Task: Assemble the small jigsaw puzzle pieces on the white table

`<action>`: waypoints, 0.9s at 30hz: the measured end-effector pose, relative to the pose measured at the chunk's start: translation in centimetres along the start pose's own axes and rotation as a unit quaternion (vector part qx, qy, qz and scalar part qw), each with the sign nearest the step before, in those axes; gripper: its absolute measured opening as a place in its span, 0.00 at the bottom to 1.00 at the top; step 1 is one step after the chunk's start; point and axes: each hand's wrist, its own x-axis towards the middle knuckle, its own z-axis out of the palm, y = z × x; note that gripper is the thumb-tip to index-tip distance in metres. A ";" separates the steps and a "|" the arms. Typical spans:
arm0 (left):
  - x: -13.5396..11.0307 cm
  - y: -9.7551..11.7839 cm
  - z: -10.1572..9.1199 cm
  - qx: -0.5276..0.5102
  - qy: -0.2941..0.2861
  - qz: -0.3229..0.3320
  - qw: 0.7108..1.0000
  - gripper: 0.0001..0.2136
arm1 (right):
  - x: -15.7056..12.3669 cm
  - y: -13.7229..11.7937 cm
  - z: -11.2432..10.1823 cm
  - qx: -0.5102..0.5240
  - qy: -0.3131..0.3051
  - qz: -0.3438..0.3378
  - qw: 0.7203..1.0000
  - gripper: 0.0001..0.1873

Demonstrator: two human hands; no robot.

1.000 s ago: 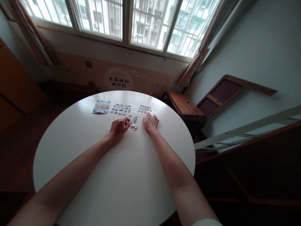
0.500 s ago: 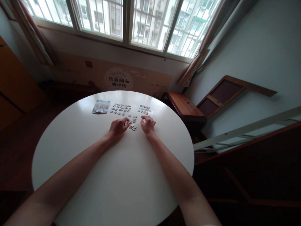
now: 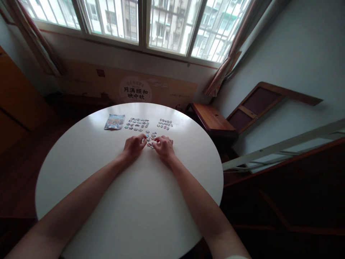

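Note:
Both my hands rest on a round white table (image 3: 129, 201), close together around a small cluster of joined puzzle pieces (image 3: 150, 138). My left hand (image 3: 134, 145) is curled, fingertips pinched at the cluster's left edge. My right hand (image 3: 164, 145) is curled too, its fingertips pinched on a piece at the cluster's right side. Farther back lie two groups of loose puzzle pieces, one (image 3: 137, 124) left of the other (image 3: 165, 124). A small colourful picture card (image 3: 114, 121) lies left of them.
A wooden chair (image 3: 212, 122) stands at the table's right rear. A folded wooden frame (image 3: 258, 104) leans on the right wall. A printed cardboard sheet (image 3: 134, 90) stands under the window. Dark floor surrounds the table.
My right hand left the table beside the right group of pieces, curled, and moved left to the central cluster. My left hand stayed nearly where it was.

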 end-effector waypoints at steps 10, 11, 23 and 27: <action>-0.1 -0.1 0.0 0.004 -0.010 -0.006 1.000 0.13 | -0.6 -0.8 -0.2 -0.050 -0.016 0.051 0.997 0.18; -0.1 -0.1 0.0 0.002 -0.008 -0.004 1.000 0.13 | -0.6 -0.8 -0.1 -0.048 -0.016 0.053 0.997 0.18; 0.0 -0.4 0.2 -0.015 0.001 0.009 1.000 0.12 | -0.1 0.0 0.1 0.071 0.004 0.061 0.996 0.10; 0.1 -0.5 0.2 -0.036 0.010 0.021 0.999 0.13 | 0.8 1.0 0.7 0.337 0.002 0.061 0.940 0.13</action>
